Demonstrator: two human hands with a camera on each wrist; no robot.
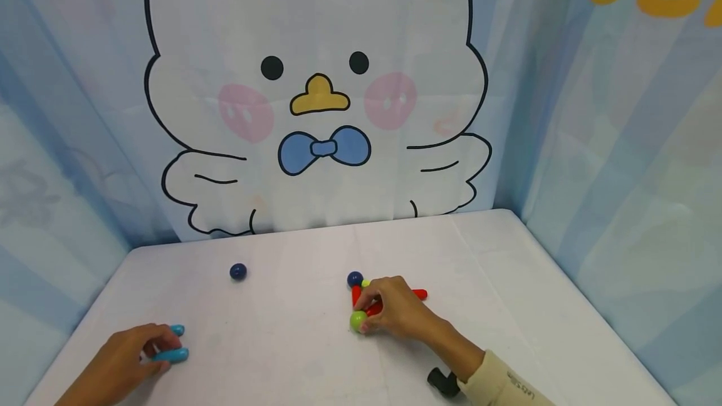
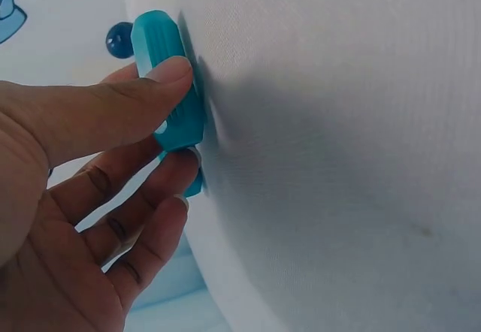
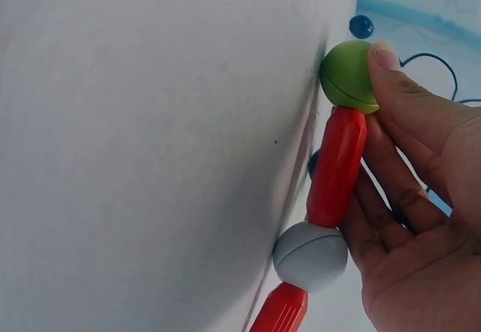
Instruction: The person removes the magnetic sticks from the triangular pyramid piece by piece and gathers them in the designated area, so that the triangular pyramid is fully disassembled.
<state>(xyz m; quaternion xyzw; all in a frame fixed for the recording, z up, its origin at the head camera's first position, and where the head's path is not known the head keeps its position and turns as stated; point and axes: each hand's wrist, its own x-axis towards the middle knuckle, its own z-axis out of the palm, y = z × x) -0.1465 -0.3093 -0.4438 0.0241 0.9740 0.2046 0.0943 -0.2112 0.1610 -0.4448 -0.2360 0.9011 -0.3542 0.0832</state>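
Observation:
My left hand (image 1: 126, 353) is at the table's left, its thumb and fingers pinching a light blue rod (image 2: 156, 35). A second light blue rod (image 1: 177, 329) lies just beyond it, by the fingers. Toward the middle, my right hand (image 1: 403, 315) pinches a green ball (image 3: 346, 73) between thumb and fingers. From that ball a red rod (image 3: 337, 167) leads to a pale grey ball (image 3: 310, 255), then another red rod (image 3: 282, 309). In the head view, one more red rod (image 1: 356, 295) runs from the green ball to a dark blue ball (image 1: 355, 279). The hand hides part of this assembly.
A loose dark blue ball (image 1: 239, 272) sits at the back left of the white table (image 1: 271, 343). A yellow-green piece (image 1: 365, 282) shows beside the other blue ball. Printed curtains (image 1: 609, 161) enclose the back and sides. A black object (image 1: 442, 383) is at the right sleeve.

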